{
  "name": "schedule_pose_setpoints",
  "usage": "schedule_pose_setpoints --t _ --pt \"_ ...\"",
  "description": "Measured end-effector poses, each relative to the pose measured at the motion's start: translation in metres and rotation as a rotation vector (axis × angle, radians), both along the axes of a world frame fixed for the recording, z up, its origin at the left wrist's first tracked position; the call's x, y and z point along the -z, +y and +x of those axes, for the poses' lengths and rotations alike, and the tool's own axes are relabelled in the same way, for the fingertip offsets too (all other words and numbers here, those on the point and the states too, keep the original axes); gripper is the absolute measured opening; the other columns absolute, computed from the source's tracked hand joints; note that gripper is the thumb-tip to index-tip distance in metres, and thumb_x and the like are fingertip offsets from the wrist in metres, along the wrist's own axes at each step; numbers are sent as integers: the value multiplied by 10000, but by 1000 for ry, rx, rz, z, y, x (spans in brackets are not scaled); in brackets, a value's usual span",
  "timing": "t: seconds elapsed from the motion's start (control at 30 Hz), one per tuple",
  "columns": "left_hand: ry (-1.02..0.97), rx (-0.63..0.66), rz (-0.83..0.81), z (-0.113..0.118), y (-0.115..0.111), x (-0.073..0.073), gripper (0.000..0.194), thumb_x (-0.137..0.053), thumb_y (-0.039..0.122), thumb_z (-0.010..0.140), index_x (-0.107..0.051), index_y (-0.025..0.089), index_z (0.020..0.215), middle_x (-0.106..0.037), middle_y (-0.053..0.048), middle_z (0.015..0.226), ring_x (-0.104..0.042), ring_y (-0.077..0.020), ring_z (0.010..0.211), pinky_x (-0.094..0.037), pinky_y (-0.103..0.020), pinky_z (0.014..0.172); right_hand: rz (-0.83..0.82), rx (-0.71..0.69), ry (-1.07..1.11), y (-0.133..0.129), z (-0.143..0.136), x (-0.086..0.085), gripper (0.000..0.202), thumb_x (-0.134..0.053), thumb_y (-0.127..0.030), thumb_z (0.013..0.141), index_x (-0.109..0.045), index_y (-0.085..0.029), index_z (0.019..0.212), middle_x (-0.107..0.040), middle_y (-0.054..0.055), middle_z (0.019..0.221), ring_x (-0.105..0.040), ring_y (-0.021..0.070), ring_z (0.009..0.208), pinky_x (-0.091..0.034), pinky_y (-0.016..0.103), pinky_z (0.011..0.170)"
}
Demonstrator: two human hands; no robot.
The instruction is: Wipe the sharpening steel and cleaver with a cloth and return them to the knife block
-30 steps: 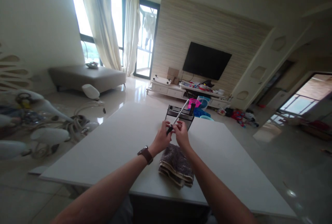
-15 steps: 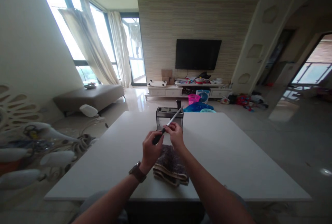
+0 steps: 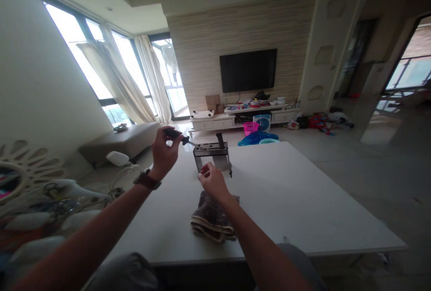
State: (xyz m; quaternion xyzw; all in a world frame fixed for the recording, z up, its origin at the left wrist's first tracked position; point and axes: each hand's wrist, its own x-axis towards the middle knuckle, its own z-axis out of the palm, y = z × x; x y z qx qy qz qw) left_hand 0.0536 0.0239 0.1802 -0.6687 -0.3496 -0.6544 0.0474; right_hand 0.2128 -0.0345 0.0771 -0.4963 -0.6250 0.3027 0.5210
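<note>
My left hand (image 3: 164, 152), raised at the table's far left, grips the black handle of a narrow knife (image 3: 173, 134). Its thin metal blade slants right and down to the top of the knife holder (image 3: 211, 152); whether the tip is in a slot cannot be made out. The holder stands upright at the far edge, with another black handle (image 3: 220, 140) sticking up at its right. In front of the holder is my right hand (image 3: 212, 181), its fingers loosely curled and apart, with nothing visible in them. A folded brown cloth (image 3: 213, 217) lies nearer me, partly behind my right forearm.
The white table (image 3: 289, 201) stretches out to the right. Beyond it are a blue plastic bag (image 3: 257, 138), a pink basket (image 3: 250, 128) and a low cabinet (image 3: 222, 123) under a television. White chairs and a lamp-like white object (image 3: 117, 158) stand at the left.
My left hand has moved up and left with the knife, whose blade now points right to the holder. My right hand has come off the blade and is lower. The view has tilted.
</note>
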Motion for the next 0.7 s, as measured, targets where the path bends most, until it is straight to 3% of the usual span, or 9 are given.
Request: schedule_pose_setpoints --t 0.1,0.23,0.47,0.7 --pt "60 40 -27 5 33 -32 238 -708 259 826 -575 219 1019 -679 -17 921 -689 -176 864 -586 -302 744 65 19 -127 -11 0 -5 80 -594 -180 828 -586 -212 902 -672 4 814 -614 145 694 -436 256 646" --pt "150 18 -95 23 69 -54 218 -676 211 799 -564 216 985 -647 -8 858 -655 -168 794 -571 -329 754 143 45 -271 -21 0 -8 94 -611 -209 828 -593 -223 918 -673 3 860 -586 156 723 -396 276 671" --pt "214 -40 -195 63 95 -58 211 -668 207 774 -569 218 959 -627 -10 835 -623 -175 740 -554 -366 741 157 48 -301 -27 11 -16 72 -585 -227 849 -583 -232 921 -673 -4 878 -578 155 721 -361 281 659" --pt "261 -104 -183 76 109 -67 243 -674 205 741 -574 218 962 -632 -15 825 -593 -174 710 -544 -359 747 159 43 -312 -34 27 -28 64 -578 -251 867 -583 -237 929 -685 12 940 -593 167 760 -370 288 672"
